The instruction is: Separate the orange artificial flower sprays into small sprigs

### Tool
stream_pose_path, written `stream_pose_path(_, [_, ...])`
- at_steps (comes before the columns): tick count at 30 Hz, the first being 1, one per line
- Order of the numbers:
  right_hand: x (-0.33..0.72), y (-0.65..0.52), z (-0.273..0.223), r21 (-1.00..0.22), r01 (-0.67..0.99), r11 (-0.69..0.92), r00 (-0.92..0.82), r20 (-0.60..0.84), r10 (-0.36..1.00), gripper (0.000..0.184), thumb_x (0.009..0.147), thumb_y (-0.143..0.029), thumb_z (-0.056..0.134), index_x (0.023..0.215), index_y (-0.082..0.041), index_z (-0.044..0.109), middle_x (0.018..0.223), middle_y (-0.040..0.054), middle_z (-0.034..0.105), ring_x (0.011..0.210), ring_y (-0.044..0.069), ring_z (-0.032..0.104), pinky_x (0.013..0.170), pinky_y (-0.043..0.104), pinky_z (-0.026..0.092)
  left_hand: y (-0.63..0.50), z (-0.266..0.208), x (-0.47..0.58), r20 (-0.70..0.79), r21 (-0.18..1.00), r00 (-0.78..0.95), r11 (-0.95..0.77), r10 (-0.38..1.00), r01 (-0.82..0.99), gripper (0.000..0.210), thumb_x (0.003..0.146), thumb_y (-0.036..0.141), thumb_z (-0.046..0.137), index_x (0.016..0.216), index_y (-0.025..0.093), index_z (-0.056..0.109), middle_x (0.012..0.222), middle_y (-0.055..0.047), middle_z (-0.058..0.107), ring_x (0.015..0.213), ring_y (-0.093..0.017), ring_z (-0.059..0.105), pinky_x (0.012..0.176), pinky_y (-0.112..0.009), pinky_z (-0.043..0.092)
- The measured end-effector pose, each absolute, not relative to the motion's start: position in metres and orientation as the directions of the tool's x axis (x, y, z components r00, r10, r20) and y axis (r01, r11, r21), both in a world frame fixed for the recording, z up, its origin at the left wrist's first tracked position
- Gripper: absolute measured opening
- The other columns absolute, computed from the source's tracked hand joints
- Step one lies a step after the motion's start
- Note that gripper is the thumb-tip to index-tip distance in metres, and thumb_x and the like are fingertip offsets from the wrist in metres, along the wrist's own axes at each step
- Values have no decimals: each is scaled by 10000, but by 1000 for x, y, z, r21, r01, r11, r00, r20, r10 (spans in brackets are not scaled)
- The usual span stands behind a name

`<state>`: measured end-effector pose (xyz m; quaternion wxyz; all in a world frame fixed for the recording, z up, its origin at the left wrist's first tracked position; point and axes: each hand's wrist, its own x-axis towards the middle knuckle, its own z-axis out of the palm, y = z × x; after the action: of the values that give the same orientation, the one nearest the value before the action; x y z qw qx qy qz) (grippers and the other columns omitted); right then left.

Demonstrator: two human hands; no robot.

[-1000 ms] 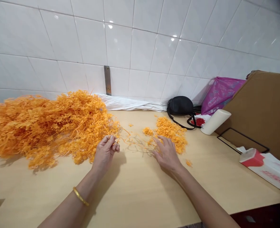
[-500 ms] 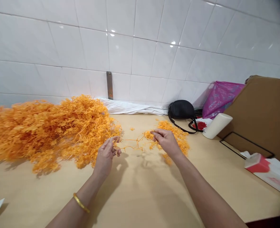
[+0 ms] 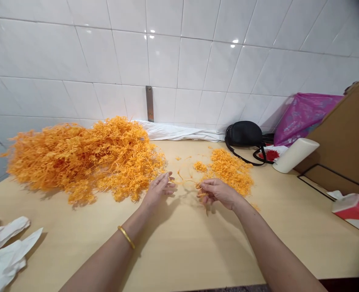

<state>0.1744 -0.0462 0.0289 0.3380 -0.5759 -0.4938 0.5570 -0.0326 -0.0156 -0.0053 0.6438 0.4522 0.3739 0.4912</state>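
Note:
A thin orange sprig [image 3: 184, 179] stretches from the pinched fingers of my right hand [image 3: 219, 192] toward my left hand [image 3: 158, 190]. My left hand's fingers are stretched out and slightly apart near the sprig's other end; I see no firm grip there. Just beyond and left of that hand lies a large heap of orange artificial-looking flower sprigs [image 3: 85, 156]. A smaller pile of orange florets [image 3: 231, 170] spreads behind my right hand, with a little clump [image 3: 200, 166] beside it. A gold bangle [image 3: 126, 237] circles my left wrist.
Against the tiled wall lie a white cloth [image 3: 179, 133] and a black bag [image 3: 244, 134] with a strap. At right are a white cylinder [image 3: 295, 155], a purple plastic bag [image 3: 301, 115], a cardboard box [image 3: 347, 134] and a tissue pack [image 3: 354, 209]. Crumpled tissues [image 3: 9, 247] lie at left.
My hands have come closer together, and the right one is lower, nearer my body. The branching sprig between them now shows as a shorter thin strand. The view has shifted left.

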Motion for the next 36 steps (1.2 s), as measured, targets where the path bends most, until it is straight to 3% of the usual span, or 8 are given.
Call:
stream_pose_path(5, [184, -52, 19, -904, 386, -184, 59, -175, 983, 263, 710, -376, 515, 630, -133, 580, 663, 37, 586, 520, 90, 486, 426, 193, 339, -17, -5, -30, -74, 972, 187, 113, 980, -207, 400, 621, 402, 636, 936, 160, 595, 845, -72, 580, 648, -112, 553, 550, -235, 440])
stream_pose_path(10, [176, -51, 21, -829, 560, -2, 40, 25, 999, 420, 727, -484, 473, 958, -152, 585, 842, 64, 606, 638, 129, 523, 552, 244, 388, -17, -4, -28, -59, 974, 201, 101, 978, -204, 308, 619, 391, 636, 773, 126, 610, 682, -47, 573, 545, -89, 522, 499, -210, 406])
stream_pose_path(17, [121, -44, 6, -220, 957, 192, -151, 190, 970, 278, 740, -207, 495, 1017, -173, 493, 912, 79, 555, 713, 173, 533, 573, 257, 336, -13, -14, -28, -72, 950, 150, 113, 986, -289, 292, 630, 403, 630, 692, 124, 572, 571, -18, 531, 472, -71, 485, 442, -184, 371])
stream_pose_path(22, [106, -41, 7, -58, 970, 237, -209, 302, 930, 255, 717, -26, 382, 884, -177, 502, 857, 63, 526, 653, 151, 512, 514, 247, 298, -14, -11, -29, -83, 929, 86, 109, 993, -355, 339, 685, 462, 554, 711, 123, 551, 549, -17, 530, 458, -79, 483, 445, -199, 395])
stream_pose_path(27, [127, -58, 34, -538, 774, 335, -10, 517, 856, 139, 790, -163, 391, 846, -164, 518, 799, 58, 520, 652, 143, 480, 545, 249, 339, -10, -12, -32, -139, 920, 67, 153, 988, -360, 407, 726, 511, 467, 779, 115, 545, 590, -55, 580, 484, -111, 534, 499, -245, 441])
stream_pose_path(30, [155, -76, 50, -948, 227, 224, 190, 268, 944, 124, 735, -285, 537, 768, -170, 504, 679, 9, 510, 500, 85, 409, 459, 221, 300, -8, -13, -34, -130, 933, 85, 151, 988, -326, 421, 741, 515, 439, 787, 110, 543, 601, -63, 586, 489, -115, 536, 508, -249, 439])
stream_pose_path(33, [186, -98, 54, -979, -204, 0, 107, -22, 994, 190, 647, -280, 650, 745, -162, 538, 711, 8, 549, 447, 43, 377, 422, 199, 243, -9, -12, -34, -121, 943, 98, 145, 988, -299, 415, 743, 505, 442, 775, 105, 549, 606, -69, 588, 507, -126, 542, 515, -258, 441])
stream_pose_path(36, [209, -125, 46, -938, -318, -141, 10, -152, 988, 169, 629, -255, 676, 735, -152, 593, 705, 16, 571, 437, 32, 391, 420, 196, 230, -10, -12, -34, -116, 950, 98, 139, 988, -280, 380, 735, 473, 473, 770, 104, 554, 603, -66, 588, 516, -129, 542, 516, -259, 442])
